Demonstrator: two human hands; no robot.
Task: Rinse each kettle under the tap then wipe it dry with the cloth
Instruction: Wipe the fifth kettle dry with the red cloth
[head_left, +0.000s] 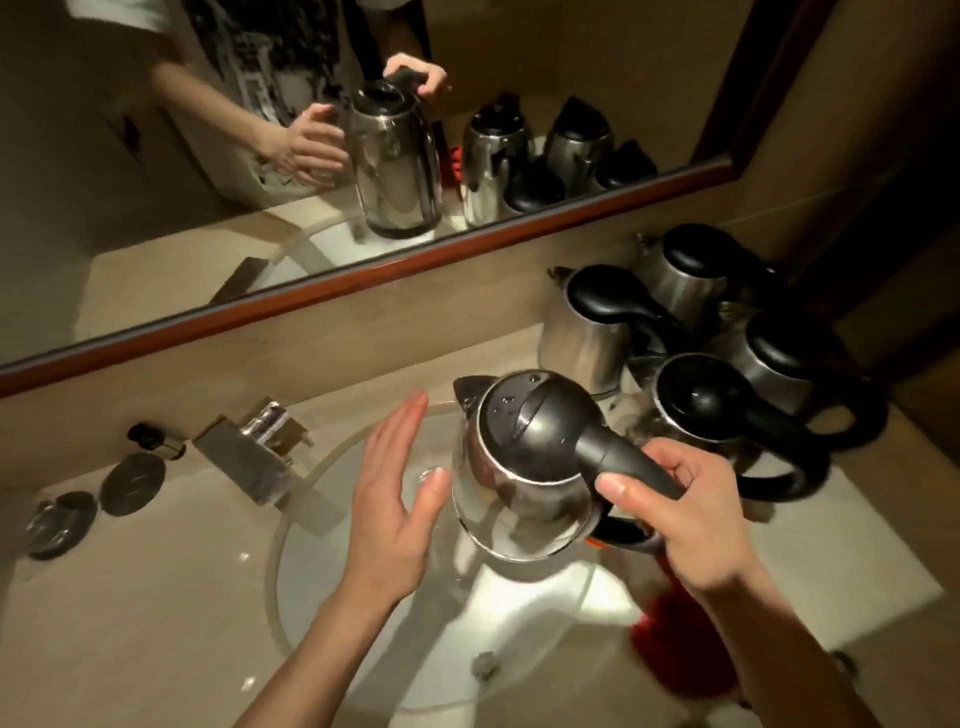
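A steel kettle (524, 467) with a black lid and handle hangs upright over the white sink basin (332, 561), water drops on its lid. My right hand (691, 514) grips its black handle. My left hand (395, 493) is held flat and straight just left of the kettle body, thumb tip close to the metal; contact is unclear. The square chrome tap (260, 457) stands at the left of the basin; no stream shows. A red cloth (670, 629) lies on the counter under my right forearm.
Several more steel kettles (727, 364) with black handles crowd the counter's back right corner. A mirror (311, 156) with a wooden frame runs along the back wall. Round dark holders (130, 483) sit left of the tap. The drain plug (485, 665) is near the basin front.
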